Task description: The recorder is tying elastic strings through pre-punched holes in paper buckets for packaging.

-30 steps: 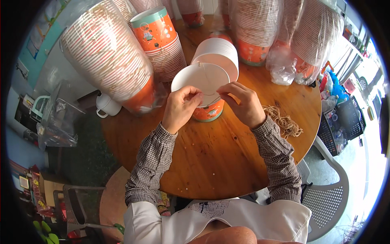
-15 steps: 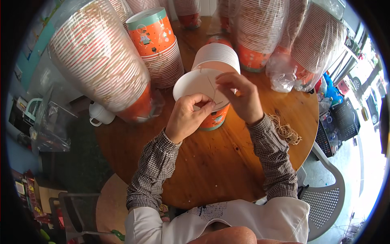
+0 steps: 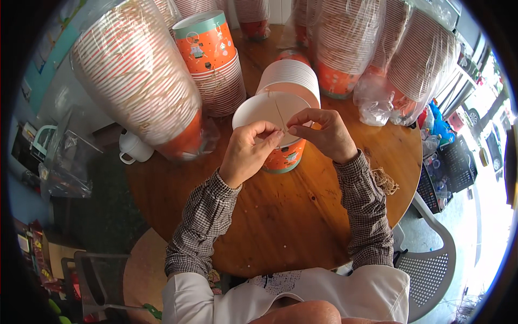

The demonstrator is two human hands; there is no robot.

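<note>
An orange paper bucket (image 3: 284, 157) with a green base band and white inside stands upright before me on the round wooden table. Over its near rim, my left hand (image 3: 248, 153) pinches a thin tan string (image 3: 279, 110) between thumb and forefinger. My right hand (image 3: 327, 135) is pinched on the same string, its fingertips close to the left ones. From there the string runs up across the bucket's mouth toward its far rim. A tangle of similar string (image 3: 384, 181) lies right of my right forearm.
Directly behind the bucket lies a nested stack of buckets (image 3: 290, 78). Plastic-wrapped stacks (image 3: 137, 81) and an unwrapped stack (image 3: 216, 81) stand at left; more wrapped stacks (image 3: 348, 43) stand at back right. A white mug (image 3: 135, 147) sits left. A grey chair (image 3: 429, 264) is right of the table (image 3: 275, 216).
My right hand has come down and left, and its fingers have closed on the string near my left fingertips. My left hand has barely moved and keeps its pinch.
</note>
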